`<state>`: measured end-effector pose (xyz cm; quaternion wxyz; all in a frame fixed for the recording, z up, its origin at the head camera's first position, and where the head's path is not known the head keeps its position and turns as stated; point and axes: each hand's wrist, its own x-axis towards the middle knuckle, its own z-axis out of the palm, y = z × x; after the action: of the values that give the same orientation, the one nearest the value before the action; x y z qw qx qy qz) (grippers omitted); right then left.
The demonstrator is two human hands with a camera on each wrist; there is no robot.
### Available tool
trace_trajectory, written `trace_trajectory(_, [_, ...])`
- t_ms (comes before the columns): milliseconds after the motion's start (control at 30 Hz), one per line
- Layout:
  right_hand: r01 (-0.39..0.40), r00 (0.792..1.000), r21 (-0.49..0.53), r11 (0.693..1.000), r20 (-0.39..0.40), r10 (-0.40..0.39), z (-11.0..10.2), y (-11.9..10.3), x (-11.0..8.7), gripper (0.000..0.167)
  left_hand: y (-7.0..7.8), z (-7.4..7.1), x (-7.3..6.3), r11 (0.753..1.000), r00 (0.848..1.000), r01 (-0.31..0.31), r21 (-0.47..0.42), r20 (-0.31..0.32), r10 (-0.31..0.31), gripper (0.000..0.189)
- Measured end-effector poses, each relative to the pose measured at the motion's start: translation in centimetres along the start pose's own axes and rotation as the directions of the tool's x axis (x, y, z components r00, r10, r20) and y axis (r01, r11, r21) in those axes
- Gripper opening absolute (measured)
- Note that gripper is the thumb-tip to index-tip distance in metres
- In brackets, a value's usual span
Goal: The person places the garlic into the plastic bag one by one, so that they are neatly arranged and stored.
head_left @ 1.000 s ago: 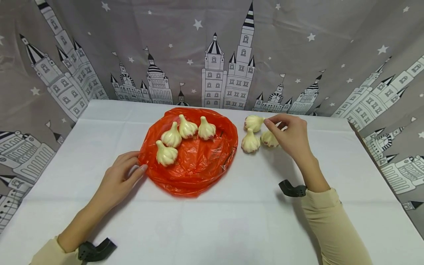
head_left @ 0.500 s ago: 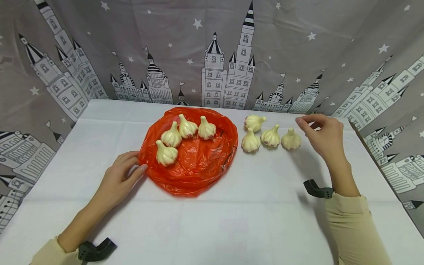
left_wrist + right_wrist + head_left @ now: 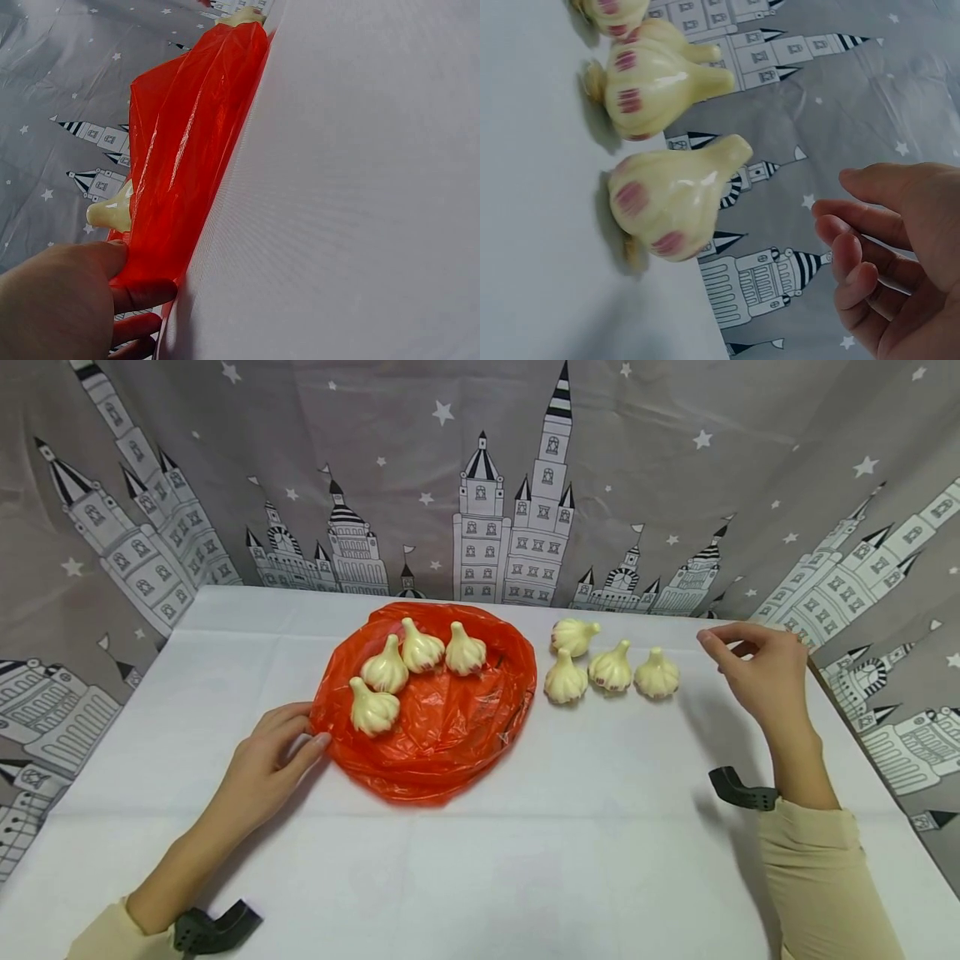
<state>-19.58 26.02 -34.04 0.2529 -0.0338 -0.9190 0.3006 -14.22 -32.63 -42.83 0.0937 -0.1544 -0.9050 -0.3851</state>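
A red plastic bag (image 3: 450,727), its top spread round like a shallow bowl, lies on the table with several garlic bulbs (image 3: 375,710) inside along its far left. My left hand (image 3: 262,768) touches the bag's left side, thumb and fingers against the plastic. In the left wrist view the red bag (image 3: 187,150) shows from its side, and the fingertips there look reddish. My right hand (image 3: 768,681) hovers at the far right with loosely bent fingers and nothing in them. Nearest to it stands one upright garlic bulb (image 3: 657,675).
Several garlic bulbs stand or lie right of the bag: one tipped over at the back (image 3: 574,637), others upright in front (image 3: 566,678). White cloth (image 3: 480,877) covers the table. A grey curtain (image 3: 405,435) printed with castles hangs behind.
My right hand has moved right, away from the bulbs. One more bulb now shows standing at the right end of the group. My left hand and the bag stay in place.
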Motion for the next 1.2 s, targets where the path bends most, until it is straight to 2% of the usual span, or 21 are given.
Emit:
trace_trajectory(233, [0.049, 0.996, -0.033, 0.998, 0.074, -0.047, 1.2, -0.3, -0.3, 0.027, -0.1, 0.0, -0.1, 1.000, 1.000, -0.012, 0.001, -0.008, 0.012, 0.007])
trace_trajectory(400, [0.113, 0.980, -0.054, 0.992, 0.170, -0.102, 2.1, -0.4, -0.4, 0.027, -0.2, 0.0, -0.1, 1.000, 1.000, -0.010, 0.009, -0.007, 0.010, 0.007])
trace_trajectory(500, [0.129, 0.973, -0.044, 0.991, 0.199, -0.118, 2.5, -0.3, -0.4, 0.027, -0.1, -0.1, -0.1, 1.000, 1.000, -0.013, 0.008, -0.010, 0.014, 0.006])
trace_trajectory(700, [0.134, 0.967, -0.027, 0.991, 0.220, -0.125, 3.3, -0.2, -0.5, 0.029, -0.1, 0.0, -0.1, 1.000, 1.000, -0.019, 0.008, -0.014, 0.020, 0.005])
trace_trajectory(900, [0.158, 0.967, -0.021, 0.987, 0.207, -0.150, 3.7, -0.2, -0.6, 0.025, -0.1, 0.0, -0.1, 1.000, 1.000, -0.022, 0.013, -0.015, 0.023, 0.005])
trace_trajectory(1200, [0.146, 0.972, -0.037, 0.989, 0.192, -0.136, 3.9, -0.1, -0.7, 0.024, 0.0, -0.1, -0.1, 1.000, 1.000, 0.006, 0.002, 0.000, -0.006, 0.007])
